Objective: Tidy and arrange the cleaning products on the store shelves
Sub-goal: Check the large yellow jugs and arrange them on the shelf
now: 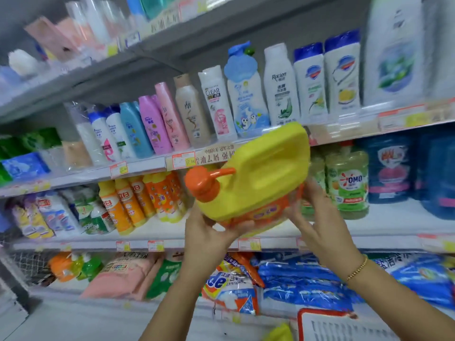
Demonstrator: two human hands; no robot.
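A big yellow detergent jug with an orange pump cap and an orange label is tilted, cap toward the left, in front of the middle shelf. My left hand grips its lower left side, fingers curled under the label. On the jug's right, my right hand holds the lower edge with spread fingers; a gold bracelet is on that wrist. Behind the jug, the white shelf board shows between the orange bottles and the green OMO bottles.
Shampoo bottles line the shelf above. Blue refill jugs stand at the right of the middle shelf. Detergent bags and pink packs fill the bottom shelf. A red-rimmed basket sits low at the right.
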